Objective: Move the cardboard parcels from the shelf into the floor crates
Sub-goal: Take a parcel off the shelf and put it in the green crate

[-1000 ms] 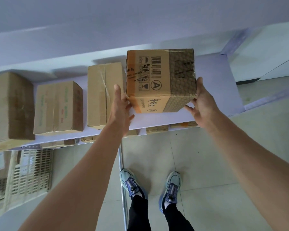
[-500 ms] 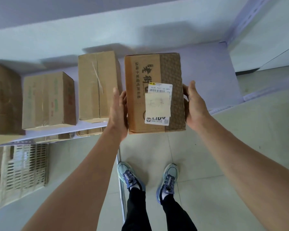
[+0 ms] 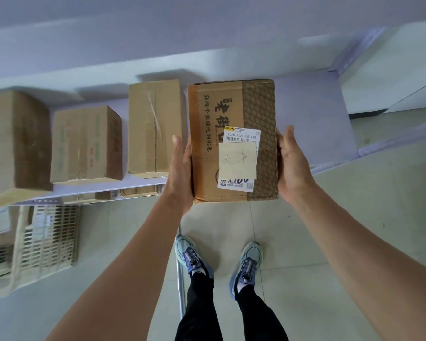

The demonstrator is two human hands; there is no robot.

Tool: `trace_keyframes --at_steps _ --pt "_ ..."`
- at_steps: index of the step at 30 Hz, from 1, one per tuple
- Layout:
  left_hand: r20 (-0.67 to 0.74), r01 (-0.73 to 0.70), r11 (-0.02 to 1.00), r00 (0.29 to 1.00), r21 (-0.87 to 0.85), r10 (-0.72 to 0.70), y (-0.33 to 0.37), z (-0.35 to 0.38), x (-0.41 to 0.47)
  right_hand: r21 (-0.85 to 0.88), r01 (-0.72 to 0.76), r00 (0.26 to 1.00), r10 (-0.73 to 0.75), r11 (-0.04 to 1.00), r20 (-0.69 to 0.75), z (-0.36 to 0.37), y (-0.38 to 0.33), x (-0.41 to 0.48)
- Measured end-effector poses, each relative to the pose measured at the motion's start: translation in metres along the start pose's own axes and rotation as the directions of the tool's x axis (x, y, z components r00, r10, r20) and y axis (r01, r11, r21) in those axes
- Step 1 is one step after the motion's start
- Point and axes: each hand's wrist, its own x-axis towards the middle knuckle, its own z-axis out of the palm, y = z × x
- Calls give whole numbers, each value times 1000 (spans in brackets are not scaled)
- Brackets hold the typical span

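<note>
The labelled parcel (image 3: 233, 141) is held over the near edge of the shelf (image 3: 312, 114), left hand (image 3: 182, 173) and right hand (image 3: 290, 166) gripping its opposite sides. For a sound carry — keep it level, squeeze evenly, then swing left and down toward the floor crate (image 3: 47, 239).

Pale lilac wall (image 3: 158, 33) fills the top; a white shelf (image 3: 317, 119) crosses mid-frame; glossy pale floor tiles (image 3: 391, 188) spread right.
</note>
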Motion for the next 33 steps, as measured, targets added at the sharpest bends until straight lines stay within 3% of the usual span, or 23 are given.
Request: trace_keyframes --at_steps 15,25,28,33 --pt "-69 -160 985 985 -57 156 9 -26 -138 -58 39 994 -33 998 103 56 -5 -120" --pt "-52 -251 953 968 -167 246 4 -168 -308 -100 17 981 3 995 193 198 77 -242" --pt "-96 -289 931 957 -223 274 6 -226 -368 -146 -4 969 40 989 245 254 107 -272" --pt "-214 -330 929 932 -170 292 6 -318 -454 -249 -33 938 115 968 325 354 151 -307"
